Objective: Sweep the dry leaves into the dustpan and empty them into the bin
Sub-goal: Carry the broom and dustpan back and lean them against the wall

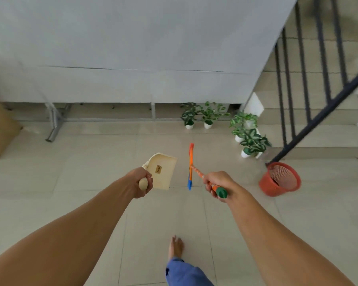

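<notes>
Left arm (70, 234): bare, stretched forward from the lower left, almost straight.
Left hand (142, 183): knuckles up, fingers curled round the rounded handle of a cream plastic dustpan (162, 172).
Right arm (277, 234): bare, reaching forward from the lower right.
Right hand (217, 183): fist wrapped round the orange stick of a small broom (197, 172), its green end cap poking out behind the hand.
Hands: level with each other, apart.
Bare foot (175, 246): set forward between the arms, blue trouser leg (184, 273) above it.
</notes>
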The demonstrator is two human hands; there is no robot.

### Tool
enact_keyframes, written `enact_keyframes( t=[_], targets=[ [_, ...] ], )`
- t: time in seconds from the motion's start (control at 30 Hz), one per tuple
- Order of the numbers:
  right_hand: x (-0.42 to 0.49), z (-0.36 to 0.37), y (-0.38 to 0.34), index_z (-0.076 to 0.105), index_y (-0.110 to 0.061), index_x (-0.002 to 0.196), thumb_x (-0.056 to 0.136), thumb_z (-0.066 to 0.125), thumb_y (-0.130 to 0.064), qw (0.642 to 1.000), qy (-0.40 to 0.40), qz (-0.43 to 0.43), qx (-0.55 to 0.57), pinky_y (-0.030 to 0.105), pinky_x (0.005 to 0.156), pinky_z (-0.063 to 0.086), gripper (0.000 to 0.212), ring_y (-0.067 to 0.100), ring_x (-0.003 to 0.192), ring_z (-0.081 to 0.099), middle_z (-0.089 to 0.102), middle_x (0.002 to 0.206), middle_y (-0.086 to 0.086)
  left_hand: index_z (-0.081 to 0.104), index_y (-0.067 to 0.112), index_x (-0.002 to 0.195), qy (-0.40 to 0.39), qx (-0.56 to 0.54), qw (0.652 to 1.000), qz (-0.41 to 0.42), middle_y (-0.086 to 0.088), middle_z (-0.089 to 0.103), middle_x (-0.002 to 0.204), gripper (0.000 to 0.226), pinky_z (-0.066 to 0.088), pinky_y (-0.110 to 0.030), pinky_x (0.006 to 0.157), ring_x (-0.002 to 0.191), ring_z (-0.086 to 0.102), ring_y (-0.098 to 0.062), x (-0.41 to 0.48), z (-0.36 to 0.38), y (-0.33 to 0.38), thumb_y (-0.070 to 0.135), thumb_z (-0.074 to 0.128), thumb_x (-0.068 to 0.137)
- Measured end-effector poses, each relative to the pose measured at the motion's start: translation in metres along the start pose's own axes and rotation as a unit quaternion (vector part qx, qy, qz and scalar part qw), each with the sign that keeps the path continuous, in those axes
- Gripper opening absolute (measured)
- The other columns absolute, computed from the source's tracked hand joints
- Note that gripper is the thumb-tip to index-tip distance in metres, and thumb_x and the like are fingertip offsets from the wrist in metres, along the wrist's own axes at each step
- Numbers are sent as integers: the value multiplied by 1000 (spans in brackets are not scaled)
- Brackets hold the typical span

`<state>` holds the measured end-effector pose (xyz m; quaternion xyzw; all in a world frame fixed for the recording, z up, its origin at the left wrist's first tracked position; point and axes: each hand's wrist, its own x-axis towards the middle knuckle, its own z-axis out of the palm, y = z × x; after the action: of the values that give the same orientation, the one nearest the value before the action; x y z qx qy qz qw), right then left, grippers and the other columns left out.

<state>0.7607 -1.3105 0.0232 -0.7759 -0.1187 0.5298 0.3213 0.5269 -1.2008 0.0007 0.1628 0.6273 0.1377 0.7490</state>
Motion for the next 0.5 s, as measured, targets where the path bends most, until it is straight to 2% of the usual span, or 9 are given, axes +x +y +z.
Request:
enact_keyframes(
  t=[0.3, 0.4, 0.5],
  targets=[
    [84, 152, -109, 62, -3, 78, 79, 49, 3, 985, -122, -6, -125, 14, 32, 29, 15, 7, 29, 42, 49, 46, 3, 46, 6, 92, 100, -122, 987, 7, -3, 45, 64, 12, 41, -12, 31, 24, 43, -6, 34, -121, 96, 2, 46, 103],
    [103, 194, -156, 62, 0, 88, 82, 49, 1, 973, -159, -1, -165, 13, 32, 31, 14, 6, 28, 43, 51, 53, 4, 45, 5, 90, 123, -160, 979, 23, -5, 46, 52, 14, 41, -12, 31, 24, 43, -6, 40, -147, 135, 1, 46, 103],
    [118, 236, -203, 60, 1, 90, 84, 49, 0, 961, -189, -11, -202, 13, 31, 32, 13, 5, 28, 43, 50, 47, 2, 45, 5, 91, 146, -210, 965, 48, -5, 44, 53, 13, 41, -12, 31, 23, 41, -6, 44, -175, 175, 0, 47, 103]
  ],
)
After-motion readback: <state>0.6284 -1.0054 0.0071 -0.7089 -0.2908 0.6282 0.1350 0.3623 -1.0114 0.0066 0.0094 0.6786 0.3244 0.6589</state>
